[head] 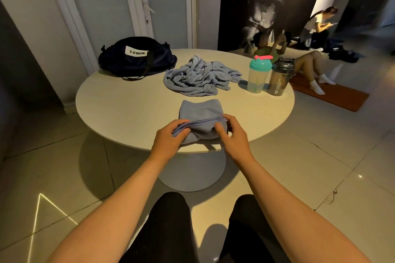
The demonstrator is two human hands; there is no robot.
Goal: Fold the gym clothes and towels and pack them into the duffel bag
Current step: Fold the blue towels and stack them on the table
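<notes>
Left hand [168, 142] and right hand [232, 134] pinch small towel [201, 109]; inside of duffel bag [136, 64] hidden.

Bare forearms [128, 194], black trousers [171, 224]
Both forearms are bare along their whole visible length, as are the left hand [168, 141] and right hand [233, 136]; snug, plain black trousers cover both thighs.

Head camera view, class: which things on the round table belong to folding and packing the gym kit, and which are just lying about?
Belong to the job: small towel, gripped by left hand and right hand; crumpled towel; duffel bag.
Just lying about: teal-lidded bottle; dark bottle.
</notes>
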